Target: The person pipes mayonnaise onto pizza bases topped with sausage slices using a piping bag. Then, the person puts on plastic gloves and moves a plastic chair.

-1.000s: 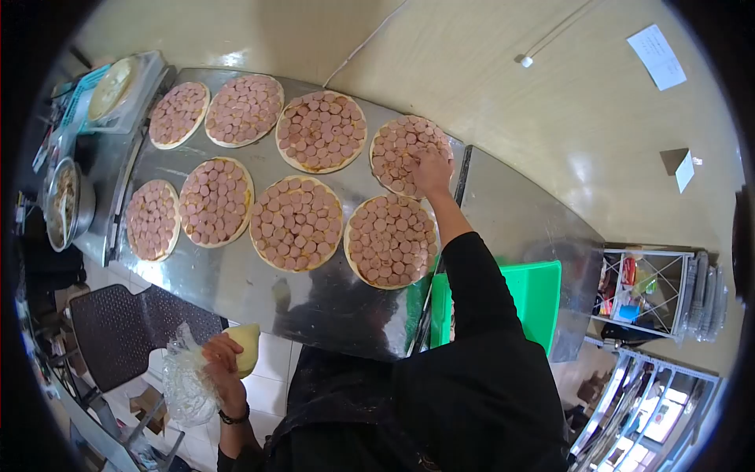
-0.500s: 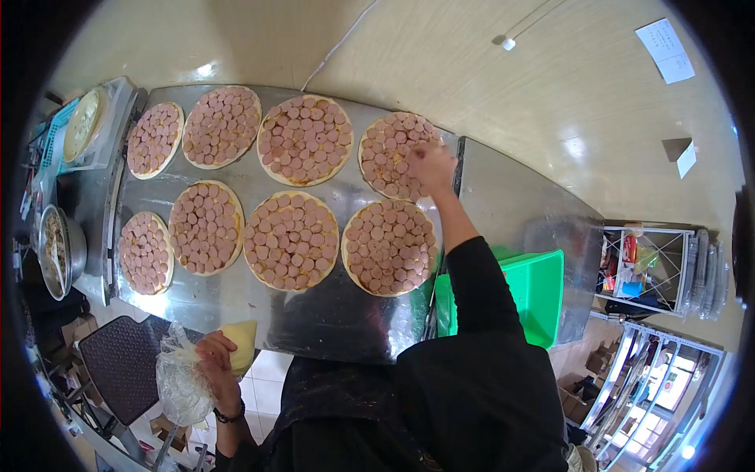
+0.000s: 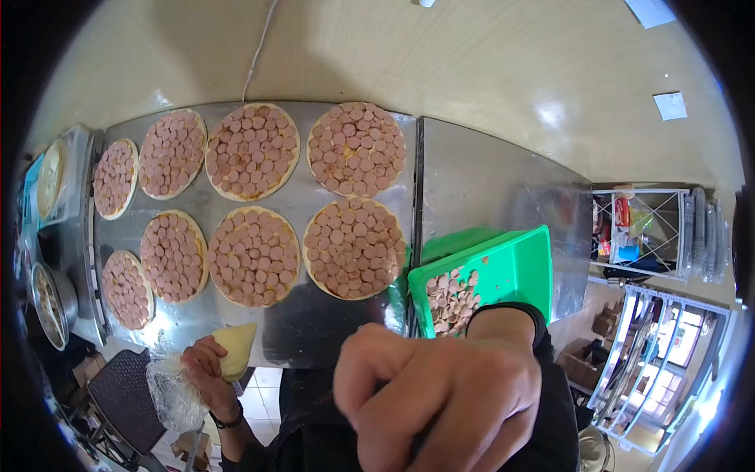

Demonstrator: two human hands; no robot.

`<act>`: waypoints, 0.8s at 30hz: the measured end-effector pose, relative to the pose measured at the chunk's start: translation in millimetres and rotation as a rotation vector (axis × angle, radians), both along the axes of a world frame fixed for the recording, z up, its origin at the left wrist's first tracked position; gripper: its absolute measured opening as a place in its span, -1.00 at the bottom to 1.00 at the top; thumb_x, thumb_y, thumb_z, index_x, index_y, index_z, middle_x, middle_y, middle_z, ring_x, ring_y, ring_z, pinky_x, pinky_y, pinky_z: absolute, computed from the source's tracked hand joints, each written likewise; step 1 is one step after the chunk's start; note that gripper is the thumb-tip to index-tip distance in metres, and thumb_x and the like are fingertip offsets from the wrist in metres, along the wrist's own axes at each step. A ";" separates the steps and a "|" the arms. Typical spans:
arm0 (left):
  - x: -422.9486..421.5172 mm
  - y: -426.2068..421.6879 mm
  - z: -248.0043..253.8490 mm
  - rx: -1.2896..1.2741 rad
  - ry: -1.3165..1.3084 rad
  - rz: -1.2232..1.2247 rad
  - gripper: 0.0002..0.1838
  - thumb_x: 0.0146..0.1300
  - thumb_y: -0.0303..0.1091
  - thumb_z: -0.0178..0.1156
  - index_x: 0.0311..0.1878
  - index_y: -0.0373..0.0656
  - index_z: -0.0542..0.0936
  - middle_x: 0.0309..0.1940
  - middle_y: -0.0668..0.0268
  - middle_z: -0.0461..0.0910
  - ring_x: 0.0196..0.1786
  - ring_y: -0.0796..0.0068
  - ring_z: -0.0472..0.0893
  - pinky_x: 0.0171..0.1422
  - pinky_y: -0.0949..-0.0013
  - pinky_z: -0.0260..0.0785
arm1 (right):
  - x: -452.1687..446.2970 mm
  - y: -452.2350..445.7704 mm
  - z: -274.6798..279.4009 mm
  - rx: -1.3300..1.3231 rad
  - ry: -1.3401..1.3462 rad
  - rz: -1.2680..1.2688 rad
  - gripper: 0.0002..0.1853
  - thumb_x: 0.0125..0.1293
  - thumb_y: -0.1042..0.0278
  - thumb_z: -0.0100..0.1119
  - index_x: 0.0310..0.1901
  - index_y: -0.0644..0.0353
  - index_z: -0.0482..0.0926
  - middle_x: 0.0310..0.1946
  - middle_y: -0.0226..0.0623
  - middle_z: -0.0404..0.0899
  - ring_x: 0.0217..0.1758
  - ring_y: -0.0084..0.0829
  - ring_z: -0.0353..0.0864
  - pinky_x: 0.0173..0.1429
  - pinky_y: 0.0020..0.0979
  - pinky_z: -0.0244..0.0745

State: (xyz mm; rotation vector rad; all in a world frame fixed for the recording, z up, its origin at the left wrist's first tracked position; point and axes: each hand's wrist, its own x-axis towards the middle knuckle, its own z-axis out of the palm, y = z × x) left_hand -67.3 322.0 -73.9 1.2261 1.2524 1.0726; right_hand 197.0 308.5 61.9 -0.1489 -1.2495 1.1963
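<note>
My left hand (image 3: 206, 373) is closed around a piping bag (image 3: 235, 351) with pale yellow filling, below the table's front edge. The bag's clear crumpled plastic end (image 3: 171, 393) hangs out to the left of the hand. Very near the camera, my right hand (image 3: 440, 397) is curled, its fingertips turned out of sight; whatever it may hold is hidden. Beyond it stands a green tub (image 3: 523, 271) with sausage slices (image 3: 450, 299) in its left part. Several pizzas lie in two rows, topped with sausage slices, including a back right pizza (image 3: 358, 149) and a front right pizza (image 3: 354, 248).
The pizzas lie on a metal table (image 3: 275, 334), against a pale wall (image 3: 472, 63). A metal bowl (image 3: 53, 307) and a plastic crate (image 3: 75, 185) stand at the left. At the right are a wire shelf (image 3: 641, 271) and a dark chair (image 3: 126, 393) is at the lower left.
My right hand has left the back right pizza and come up close to the camera. The view has shifted, showing the sausage slices in the tub. My left hand still holds the piping bag.
</note>
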 end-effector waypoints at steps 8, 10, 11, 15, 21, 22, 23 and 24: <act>3.2 75.5 -9.7 0.077 0.036 -0.109 -0.57 0.25 -0.06 -0.33 -0.68 -0.09 0.13 -0.76 0.42 0.10 -0.54 0.51 0.25 -0.09 0.38 0.12 | 87.7 71.1 -199.7 -0.711 -1.365 -1.159 -0.92 -0.07 0.38 0.13 -0.47 0.08 0.57 -0.50 -0.40 0.45 -0.34 -0.41 0.38 -0.27 -0.36 0.21; 1.1 89.4 -11.6 0.096 0.054 -0.129 -0.57 0.25 -0.05 -0.33 -0.67 -0.08 0.13 -0.76 0.42 0.09 -0.54 0.52 0.24 -0.09 0.38 0.11 | 89.2 75.3 -234.7 -0.667 -1.720 -1.250 -0.93 -0.07 0.34 0.12 -0.49 0.01 0.57 -0.50 -0.46 0.45 -0.32 -0.41 0.37 -0.27 -0.33 0.15; -0.6 94.8 -12.0 0.088 0.038 -0.128 -0.57 0.26 -0.05 -0.33 -0.67 -0.08 0.13 -0.75 0.42 0.09 -0.54 0.52 0.24 -0.09 0.39 0.11 | 89.3 75.0 -250.1 -0.668 -1.753 -1.270 -0.93 -0.08 0.30 0.12 -0.51 -0.03 0.58 -0.51 -0.49 0.44 -0.30 -0.40 0.34 -0.25 -0.31 0.11; -6.0 110.4 -19.8 0.106 0.029 -0.130 -0.57 0.26 -0.06 -0.34 -0.67 -0.08 0.13 -0.75 0.43 0.08 -0.52 0.53 0.23 -0.09 0.41 0.10 | 88.7 79.8 -273.1 -0.732 -1.800 -1.268 -0.94 -0.12 0.29 0.11 -0.55 -0.06 0.57 -0.51 -0.54 0.43 -0.29 -0.42 0.31 -0.21 -0.31 0.06; -9.4 115.1 -24.3 0.025 0.020 -0.107 -0.57 0.26 -0.06 -0.35 -0.67 -0.09 0.14 -0.74 0.43 0.09 -0.52 0.53 0.23 -0.03 0.38 0.09 | 97.6 90.8 -279.0 -0.540 -1.822 -1.245 -0.95 -0.17 0.29 0.12 -0.58 -0.05 0.55 -0.51 -0.55 0.40 -0.28 -0.40 0.28 -0.22 -0.31 0.06; -9.2 115.3 -25.4 0.027 0.019 -0.104 -0.57 0.26 -0.06 -0.35 -0.67 -0.09 0.14 -0.74 0.43 0.09 -0.52 0.53 0.23 -0.03 0.38 0.09 | 100.5 91.4 -281.6 -0.536 -1.822 -1.246 -0.95 -0.17 0.29 0.12 -0.58 -0.05 0.55 -0.51 -0.55 0.40 -0.28 -0.40 0.28 -0.22 -0.31 0.06; -10.2 114.7 -25.8 0.034 0.047 -0.126 -0.57 0.26 -0.05 -0.38 -0.65 -0.10 0.14 -0.74 0.42 0.10 -0.51 0.52 0.25 -0.02 0.35 0.09 | 101.9 87.9 -285.6 -0.486 -1.775 -1.270 -0.95 -0.16 0.28 0.12 -0.57 -0.05 0.55 -0.52 -0.55 0.40 -0.28 -0.39 0.28 -0.22 -0.30 0.07; -10.3 115.2 -26.4 0.046 0.072 -0.146 -0.57 0.26 -0.04 -0.42 -0.63 -0.10 0.14 -0.74 0.41 0.11 -0.51 0.50 0.26 -0.02 0.31 0.09 | 102.6 87.3 -283.5 -0.431 -1.726 -1.298 -0.94 -0.16 0.28 0.13 -0.56 -0.05 0.55 -0.53 -0.56 0.39 -0.28 -0.38 0.28 -0.23 -0.30 0.07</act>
